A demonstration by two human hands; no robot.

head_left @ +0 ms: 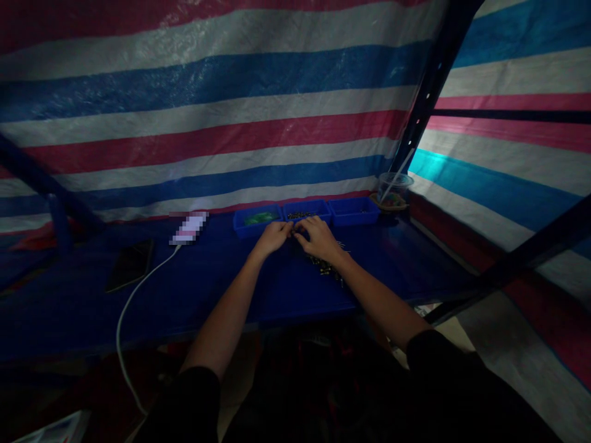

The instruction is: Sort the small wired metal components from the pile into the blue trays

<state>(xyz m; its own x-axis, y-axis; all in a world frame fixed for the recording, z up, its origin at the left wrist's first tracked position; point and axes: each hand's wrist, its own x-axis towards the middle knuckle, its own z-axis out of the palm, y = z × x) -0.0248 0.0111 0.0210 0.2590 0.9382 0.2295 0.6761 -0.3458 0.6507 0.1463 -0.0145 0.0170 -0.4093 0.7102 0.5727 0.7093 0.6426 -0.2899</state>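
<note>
Both my hands meet over the blue table, just in front of the middle bin. My left hand (276,236) has its fingers pinched together around something too small to name. Close against it, my right hand (319,237) curls thumb and fingers in a pinch, and what lies between them is hidden. Below my right hand and wrist a loose pile of small brass-coloured metal parts (324,267) is spread on the table. The middle blue bin (318,208) holds many small dark pieces (299,215). In the left blue bin (244,230) lies green material (261,218).
A third blue bin (353,211) stands at the right, beside a clear plastic cup (394,183) with a straw. Leftward on the blue table (194,295) lie a dark phone (130,264) and a lit phone (189,227) with a white cable (120,332). Striped sheeting (207,129) hangs behind.
</note>
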